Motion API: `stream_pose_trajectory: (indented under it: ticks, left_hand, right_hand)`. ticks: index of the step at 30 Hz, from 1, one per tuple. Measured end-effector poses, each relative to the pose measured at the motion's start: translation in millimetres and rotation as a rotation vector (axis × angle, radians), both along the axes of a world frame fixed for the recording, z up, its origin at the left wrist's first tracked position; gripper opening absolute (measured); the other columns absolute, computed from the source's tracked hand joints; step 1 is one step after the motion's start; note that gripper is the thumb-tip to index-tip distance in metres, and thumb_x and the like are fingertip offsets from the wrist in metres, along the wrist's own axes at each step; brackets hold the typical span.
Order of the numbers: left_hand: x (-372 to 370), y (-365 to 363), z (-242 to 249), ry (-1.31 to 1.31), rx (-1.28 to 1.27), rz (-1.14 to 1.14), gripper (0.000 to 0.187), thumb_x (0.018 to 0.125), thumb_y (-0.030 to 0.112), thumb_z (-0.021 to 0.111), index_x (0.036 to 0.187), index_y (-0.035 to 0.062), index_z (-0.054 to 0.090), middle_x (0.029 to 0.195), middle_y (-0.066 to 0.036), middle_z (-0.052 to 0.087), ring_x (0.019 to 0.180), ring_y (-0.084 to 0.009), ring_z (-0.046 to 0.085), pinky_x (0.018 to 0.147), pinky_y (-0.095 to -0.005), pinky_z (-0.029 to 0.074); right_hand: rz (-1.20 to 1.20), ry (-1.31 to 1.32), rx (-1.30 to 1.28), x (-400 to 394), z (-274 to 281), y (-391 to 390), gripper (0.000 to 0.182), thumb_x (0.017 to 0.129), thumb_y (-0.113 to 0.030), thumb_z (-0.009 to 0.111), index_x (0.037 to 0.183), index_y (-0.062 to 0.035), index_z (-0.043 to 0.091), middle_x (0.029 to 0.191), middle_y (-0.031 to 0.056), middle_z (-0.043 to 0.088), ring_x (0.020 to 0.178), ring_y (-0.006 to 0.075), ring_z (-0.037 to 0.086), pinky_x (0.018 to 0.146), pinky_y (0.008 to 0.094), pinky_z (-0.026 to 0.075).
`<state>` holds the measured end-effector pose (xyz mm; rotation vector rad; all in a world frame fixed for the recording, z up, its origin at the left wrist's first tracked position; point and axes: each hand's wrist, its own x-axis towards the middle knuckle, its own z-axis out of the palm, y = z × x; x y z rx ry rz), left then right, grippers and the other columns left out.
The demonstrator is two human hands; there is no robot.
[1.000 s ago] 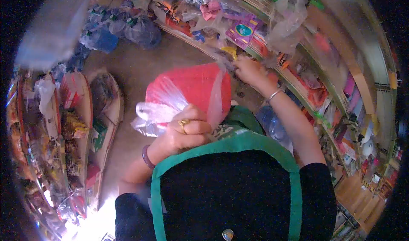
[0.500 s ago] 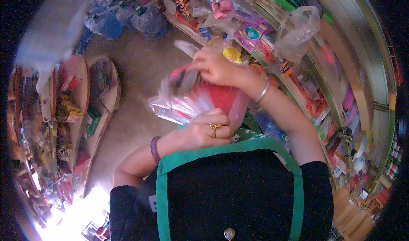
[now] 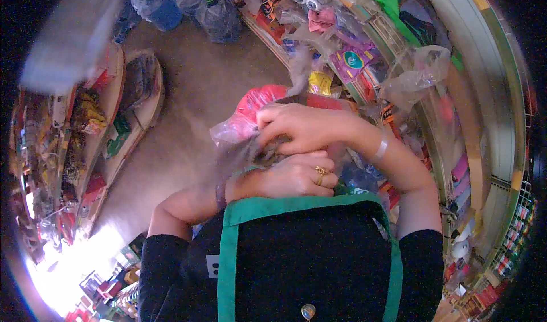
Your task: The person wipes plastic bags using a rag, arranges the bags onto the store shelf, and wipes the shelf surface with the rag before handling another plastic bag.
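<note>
A red package (image 3: 256, 103) in clear, crinkled plastic lies in front of my chest, partly hidden behind my hands. My right hand (image 3: 310, 125), with a silver bangle at the wrist, is closed on a grey cloth (image 3: 242, 154) that is smeared by motion. Just below it, my left hand (image 3: 299, 175), wearing a gold ring, is a fist close to my green-edged apron (image 3: 307, 205). It grips the package from the near side; the exact grip is hidden. More grey, blurred material (image 3: 299, 71) shows beyond my right hand.
Packed shelves (image 3: 399, 114) curve along the right, with a purple packet (image 3: 352, 61) and a clear plastic bag (image 3: 419, 68). More stocked shelves (image 3: 108, 117) stand on the left. Large water bottles (image 3: 216, 17) stand on the floor (image 3: 188, 88) ahead.
My right hand has come down close above my left, with the grey cloth swung nearer to me. The red package has turned and more of its rounded red end shows. The whole view has shifted slightly.
</note>
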<state>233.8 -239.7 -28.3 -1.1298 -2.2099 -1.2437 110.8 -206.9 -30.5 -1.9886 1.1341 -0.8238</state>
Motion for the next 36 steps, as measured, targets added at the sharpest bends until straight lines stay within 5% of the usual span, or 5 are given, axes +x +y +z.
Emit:
stream_pose_trajectory:
  ticks: [8, 14, 23, 29, 36]
  left_hand:
    - [8, -4, 0, -0.006, 0.136, 0.104, 0.012, 0.067, 0.013, 0.058, 0.074, 0.0031, 0.057, 0.079, -0.007, 0.052, 0.077, -0.0224, 0.051, 0.066, -0.032, 0.04]
    - [11, -2, 9, -0.873, 0.99, 0.36, 0.112, 0.067, -0.006, 0.068, 0.136, 0.0247, -0.014, 0.098, -0.012, 0.055, 0.07, -0.0094, 0.051, 0.064, -0.023, 0.045]
    - [-11, -32, -5, -0.886, 1.4, 0.581, 0.063, 0.053, -0.015, 0.052, 0.113, 0.0022, 0.042, 0.11, -0.01, 0.051, 0.104, -0.0222, 0.049, 0.091, -0.034, 0.039]
    - [-17, -33, 14, -0.766, 1.212, 0.784, 0.071, 0.055, -0.015, 0.052, 0.12, 0.0016, 0.03, 0.113, -0.012, 0.047, 0.105, -0.0225, 0.048, 0.09, -0.033, 0.039]
    - [-7, -64, 18, -0.664, 1.094, 0.621, 0.063, 0.069, -0.003, 0.057, 0.124, 0.0001, 0.028, 0.118, -0.013, 0.045, 0.107, -0.0225, 0.046, 0.091, -0.0325, 0.038]
  right_hand:
    - [-0.494, 1.013, -0.012, -60, -61, -85, 0.013, 0.064, -0.011, 0.06, 0.076, -0.0079, 0.064, 0.083, 0.0115, 0.055, 0.084, 0.0285, 0.054, 0.072, 0.0364, 0.046]
    - [-0.745, -0.233, 0.094, -90, 20, -26, 0.033, 0.072, -0.012, 0.064, 0.101, -0.0011, 0.055, 0.096, 0.0038, 0.057, 0.091, 0.0128, 0.052, 0.081, 0.0251, 0.04]
    - [-0.86, -0.105, -0.043, -31, 54, 52, 0.033, 0.067, -0.007, 0.066, 0.098, -0.0027, 0.054, 0.093, 0.0054, 0.053, 0.083, 0.0109, 0.049, 0.078, 0.0234, 0.04]
    - [-0.97, 0.302, -0.045, 17, 10, 51, 0.071, 0.064, -0.022, 0.069, 0.12, 0.0037, 0.035, 0.111, 0.0226, 0.048, 0.105, 0.0382, 0.046, 0.094, 0.0428, 0.034]
    - [-1.055, -0.054, -0.144, 14, -3, 36, 0.053, 0.068, -0.01, 0.06, 0.117, 0.0009, 0.044, 0.109, 0.0197, 0.052, 0.098, 0.0315, 0.052, 0.087, 0.0377, 0.039]
